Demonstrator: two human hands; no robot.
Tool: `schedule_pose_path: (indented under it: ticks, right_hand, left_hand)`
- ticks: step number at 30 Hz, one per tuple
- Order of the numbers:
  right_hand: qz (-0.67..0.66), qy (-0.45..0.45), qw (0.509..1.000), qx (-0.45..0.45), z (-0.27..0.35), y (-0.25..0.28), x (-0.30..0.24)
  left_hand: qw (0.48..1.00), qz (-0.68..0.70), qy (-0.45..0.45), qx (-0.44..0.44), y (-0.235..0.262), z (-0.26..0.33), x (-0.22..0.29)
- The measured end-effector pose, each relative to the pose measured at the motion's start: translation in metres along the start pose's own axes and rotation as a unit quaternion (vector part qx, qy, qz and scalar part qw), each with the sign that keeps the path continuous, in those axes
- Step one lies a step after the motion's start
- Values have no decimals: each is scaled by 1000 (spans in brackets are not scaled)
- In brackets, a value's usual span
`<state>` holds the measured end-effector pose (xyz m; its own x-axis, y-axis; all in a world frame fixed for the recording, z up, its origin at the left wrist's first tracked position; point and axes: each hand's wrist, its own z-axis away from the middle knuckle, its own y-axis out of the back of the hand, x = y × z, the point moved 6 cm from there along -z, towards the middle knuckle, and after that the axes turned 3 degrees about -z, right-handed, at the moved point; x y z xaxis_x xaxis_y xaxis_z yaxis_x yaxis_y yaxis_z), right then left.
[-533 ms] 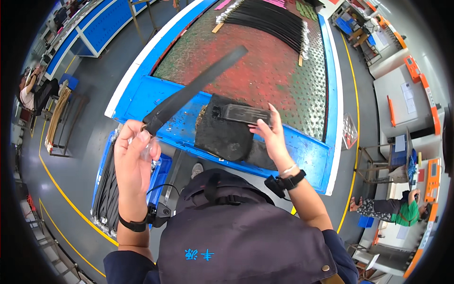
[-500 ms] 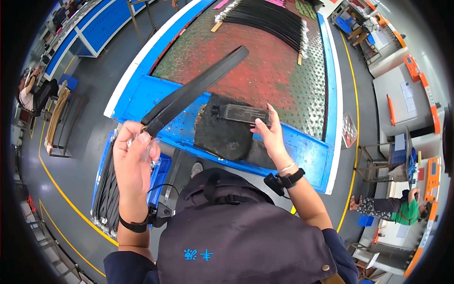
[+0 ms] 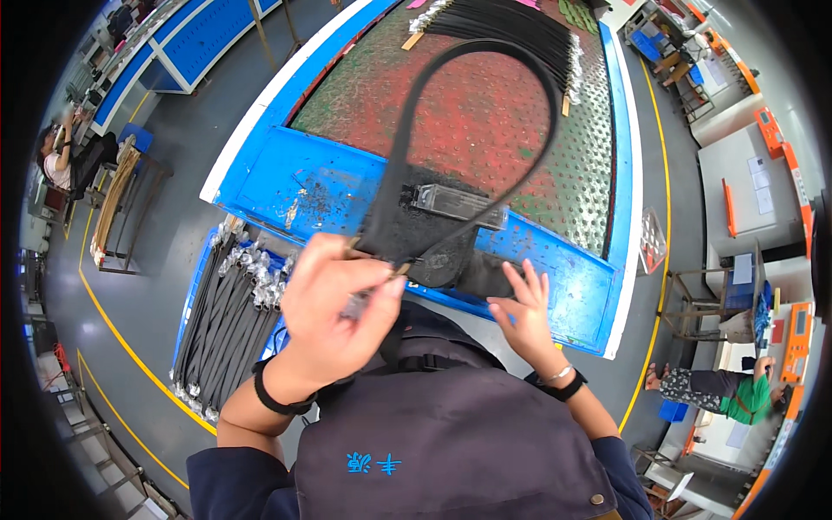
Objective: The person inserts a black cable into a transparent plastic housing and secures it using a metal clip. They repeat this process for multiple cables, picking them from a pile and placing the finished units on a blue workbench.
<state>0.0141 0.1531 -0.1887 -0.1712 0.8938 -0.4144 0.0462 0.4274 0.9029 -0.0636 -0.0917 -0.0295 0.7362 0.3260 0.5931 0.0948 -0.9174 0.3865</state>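
My left hand [image 3: 334, 303], smeared by motion, pinches a black belt [image 3: 401, 143] by its end, where a metal buckle seems to show. From there the belt rises in a wide loop over the table, and its other side curves back down toward the same fingers. My right hand [image 3: 526, 314] is raised at the table's near edge, its fingers spread and holding nothing. Beyond it, a long clear box-like block [image 3: 455, 206] lies on a black mat [image 3: 446, 262]. The belt partly hides the mat.
The blue-edged table [image 3: 260, 169] has a red and green studded top. Several black strips [image 3: 498, 35] lie in a row at its far end. At my left stands a blue bin of belts [image 3: 230, 334] with plastic-wrapped ends. Co-workers sit left and stand right [image 3: 737, 394].
My left hand has moved right, and the belt, earlier stretched out straight, now bends into a loop. My right hand has left the clear block and drawn back toward me.
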Motion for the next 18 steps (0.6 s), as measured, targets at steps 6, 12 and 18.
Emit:
schedule_pose_path:
  ticks: [6,12,18]
  right_hand:
    - [-1,167,972,167,-7,117,-99]
    - [57,218,949,219,-17,132,-125]
    - [24,221,954,200,-22,134,-128]
  left_hand:
    - [994,-11,-100,-36,-22,-7,29]
    - [984,8,-178,-33,-29,-10,40]
    - [981,10,-192,-23,-27,-10,42]
